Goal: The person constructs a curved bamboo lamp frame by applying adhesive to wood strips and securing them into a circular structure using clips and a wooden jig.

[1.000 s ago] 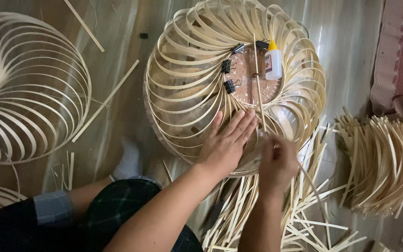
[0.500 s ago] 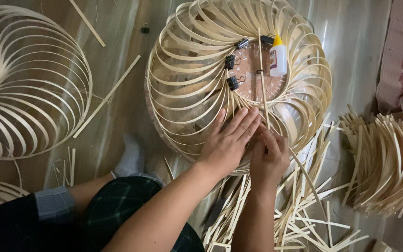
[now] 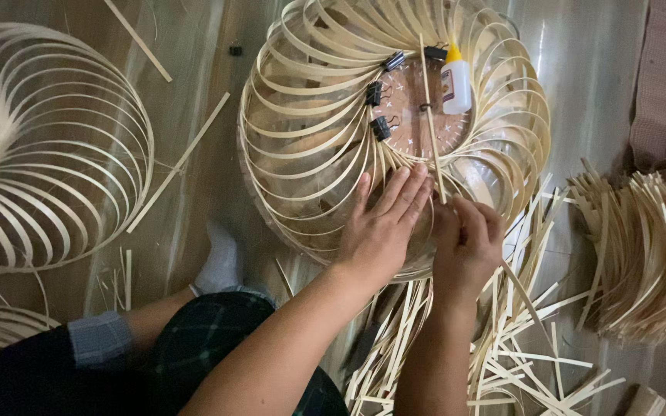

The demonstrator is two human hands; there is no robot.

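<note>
You've got pale, matt bamboo strips (image 3: 310, 146) bent round a wooden disc (image 3: 418, 104). Black metal clips (image 3: 379, 127) and a glossy plastic glue bottle (image 3: 456, 81) sit above a shiny floor (image 3: 595, 85).

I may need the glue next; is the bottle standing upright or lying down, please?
Lying down: the glue bottle rests on its side, yellow cap pointing away.

Glue bottle (image 3: 456, 86) inside bamboo frame (image 3: 310, 146)

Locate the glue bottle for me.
In the head view, the glue bottle lies upper centre-right, on the round disc inside the bamboo-strip frame, just right of a long upright strip and above the right hand.
</note>
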